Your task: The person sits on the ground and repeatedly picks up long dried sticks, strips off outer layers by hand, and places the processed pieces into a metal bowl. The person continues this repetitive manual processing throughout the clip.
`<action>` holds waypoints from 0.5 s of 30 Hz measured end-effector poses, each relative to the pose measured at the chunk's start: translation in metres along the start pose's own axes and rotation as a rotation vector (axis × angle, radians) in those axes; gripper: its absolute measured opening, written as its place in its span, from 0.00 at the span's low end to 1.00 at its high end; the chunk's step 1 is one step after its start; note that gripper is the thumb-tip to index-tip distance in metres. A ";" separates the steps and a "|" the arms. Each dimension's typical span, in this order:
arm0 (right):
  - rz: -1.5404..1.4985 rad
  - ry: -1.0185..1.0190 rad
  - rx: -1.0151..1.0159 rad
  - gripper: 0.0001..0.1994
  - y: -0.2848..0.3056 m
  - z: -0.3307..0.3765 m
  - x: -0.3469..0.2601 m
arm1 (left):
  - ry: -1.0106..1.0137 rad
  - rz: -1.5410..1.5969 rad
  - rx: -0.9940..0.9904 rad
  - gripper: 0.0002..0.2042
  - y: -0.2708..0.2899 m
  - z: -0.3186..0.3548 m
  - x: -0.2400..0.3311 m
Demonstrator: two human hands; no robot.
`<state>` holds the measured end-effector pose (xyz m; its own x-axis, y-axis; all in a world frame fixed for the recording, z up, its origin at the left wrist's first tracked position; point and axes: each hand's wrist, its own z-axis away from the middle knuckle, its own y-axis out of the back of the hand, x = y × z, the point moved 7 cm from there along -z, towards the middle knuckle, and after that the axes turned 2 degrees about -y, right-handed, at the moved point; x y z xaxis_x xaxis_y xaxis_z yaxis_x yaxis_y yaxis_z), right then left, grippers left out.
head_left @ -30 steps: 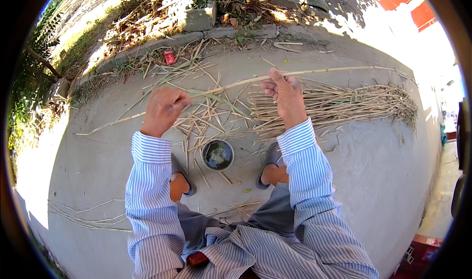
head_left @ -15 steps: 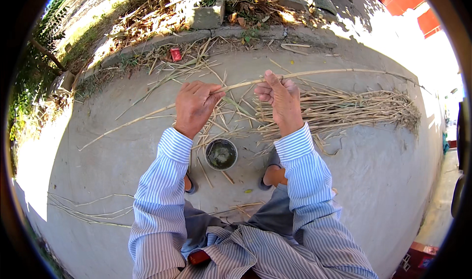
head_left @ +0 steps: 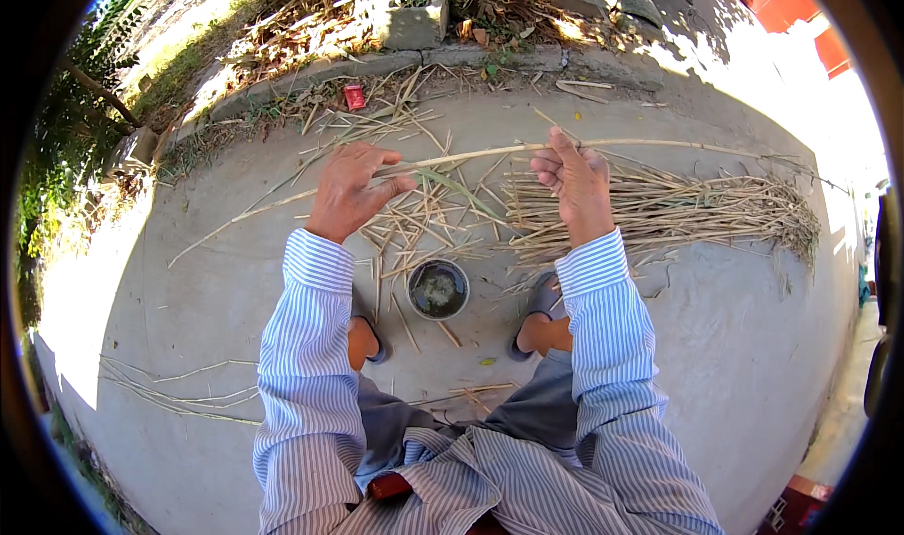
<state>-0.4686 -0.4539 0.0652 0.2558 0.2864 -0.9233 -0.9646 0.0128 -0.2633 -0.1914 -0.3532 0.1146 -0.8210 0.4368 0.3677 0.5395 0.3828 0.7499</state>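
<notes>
While both hands are holding one long dry reed stalk (head_left: 490, 151) up across the concrete floor, the step looks like stripping or cleaning it: the left hand (head_left: 350, 188) is pinching it by its green leaf, and the right hand (head_left: 574, 182) is curling closed around the stem. Judging by this, the next move calls for a steady pull along the stalk. One metal cup (head_left: 438, 289) is sitting between two sandalled feet; one bundle of stalks (head_left: 678, 210) is lying toward the floor's right edge, and loose scraps are too many to count.
</notes>
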 end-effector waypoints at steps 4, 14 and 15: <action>-0.020 0.003 0.004 0.22 0.003 -0.003 0.001 | 0.187 0.191 -0.010 0.14 -0.018 0.005 -0.016; 0.065 0.045 0.018 0.21 0.003 0.001 -0.005 | 0.355 -0.262 0.225 0.17 0.031 0.020 -0.060; 0.070 0.052 0.029 0.21 0.003 0.003 -0.007 | 0.170 -0.563 0.174 0.18 0.026 0.016 -0.040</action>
<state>-0.4733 -0.4532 0.0716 0.1902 0.2378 -0.9525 -0.9814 0.0222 -0.1905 -0.1415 -0.3474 0.1102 -0.9994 -0.0017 0.0343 0.0249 0.6510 0.7586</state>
